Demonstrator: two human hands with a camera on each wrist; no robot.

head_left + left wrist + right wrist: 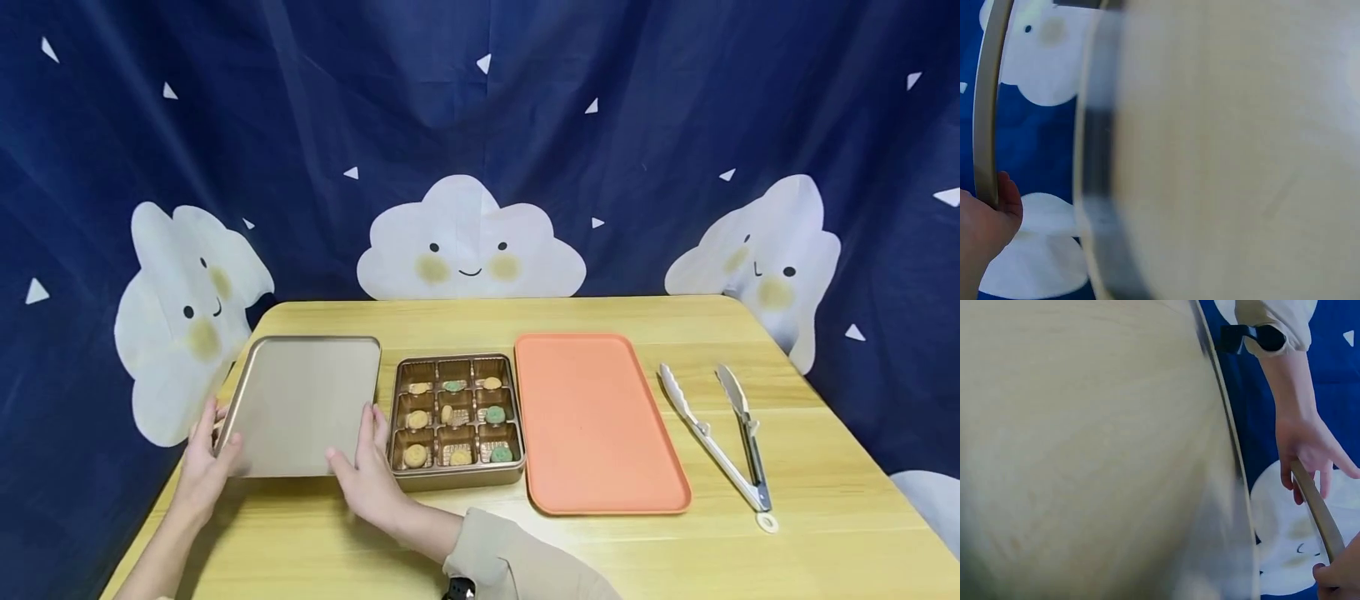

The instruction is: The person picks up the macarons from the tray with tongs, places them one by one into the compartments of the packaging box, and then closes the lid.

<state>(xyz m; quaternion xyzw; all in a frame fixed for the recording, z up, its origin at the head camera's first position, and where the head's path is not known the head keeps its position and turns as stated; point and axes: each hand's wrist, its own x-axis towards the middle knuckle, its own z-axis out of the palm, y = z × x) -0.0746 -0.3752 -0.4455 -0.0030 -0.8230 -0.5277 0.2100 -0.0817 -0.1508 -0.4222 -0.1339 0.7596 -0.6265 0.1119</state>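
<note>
A flat champagne-coloured tin lid (306, 408) is held between both hands at the left of the table, its near edge over the wood. My left hand (204, 462) grips its left side, thumb over the near corner. On the opposite side my right hand (369, 479) holds the lid by the right edge, thumb toward the near rim. Seen from the right wrist, the lid (1319, 509) is a thin band between the two hands. Just right of it stands an uncovered brown tin (457, 477), with tan cookies (415, 456) and green cookies (495, 415) in its divided compartments.
An orange tray (600, 425) lies right of the tin. Farther right, metal tongs (720, 450) lie spread on the wooden table (825, 517). A dark blue curtain (315, 108) with clouds hangs behind the table.
</note>
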